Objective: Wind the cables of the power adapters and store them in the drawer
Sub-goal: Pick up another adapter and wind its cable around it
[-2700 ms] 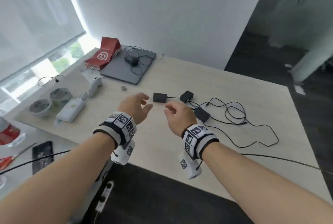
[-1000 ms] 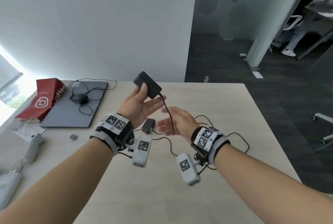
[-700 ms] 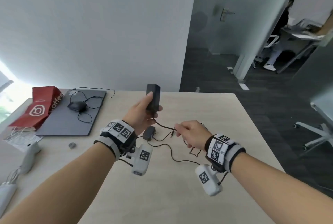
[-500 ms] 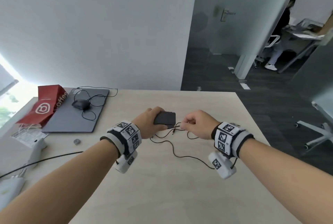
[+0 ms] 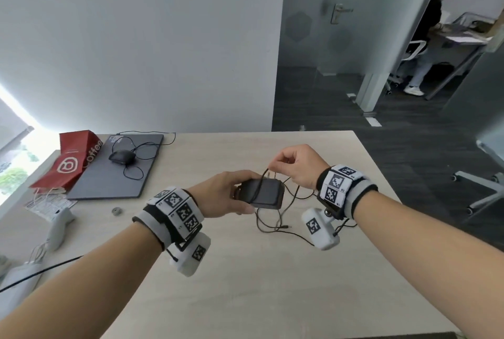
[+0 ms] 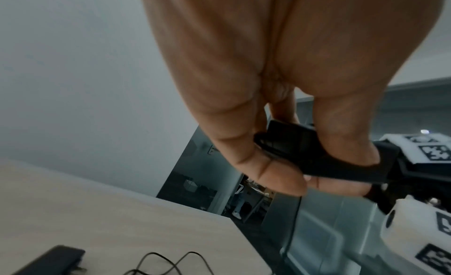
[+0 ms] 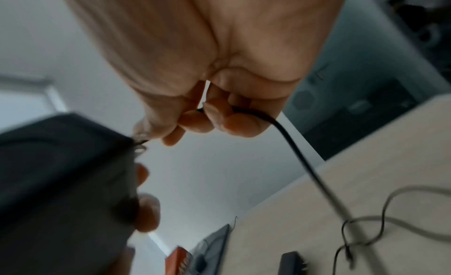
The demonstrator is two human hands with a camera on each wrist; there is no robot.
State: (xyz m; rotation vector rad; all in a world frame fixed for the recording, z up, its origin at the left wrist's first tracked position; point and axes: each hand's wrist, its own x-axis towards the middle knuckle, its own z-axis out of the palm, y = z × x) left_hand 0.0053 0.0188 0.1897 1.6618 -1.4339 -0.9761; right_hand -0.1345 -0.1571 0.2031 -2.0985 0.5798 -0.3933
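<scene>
My left hand (image 5: 226, 194) grips a black power adapter (image 5: 263, 192) flat above the light wooden table (image 5: 245, 284); the same adapter (image 6: 305, 155) shows between thumb and fingers in the left wrist view. My right hand (image 5: 294, 165), just behind and above it, pinches the adapter's thin black cable (image 5: 266, 175), which runs over the adapter's top. The cable (image 7: 288, 136) leaves my right fingers and hangs in loose loops (image 5: 275, 222) to the table. Another black adapter (image 6: 51, 260) lies on the table below. No drawer is in view.
At the table's far left lie a closed grey laptop (image 5: 120, 172) with a wired black mouse (image 5: 121, 157) on it and a red paper bag (image 5: 69, 164). White devices (image 5: 57, 227) sit along the left edge. A person stands at a desk in the far room (image 5: 425, 38).
My left hand took an adapter off the table and turned it flat. My right hand caught its cable and has now lifted it over the adapter's top. The head view tilted upward.
</scene>
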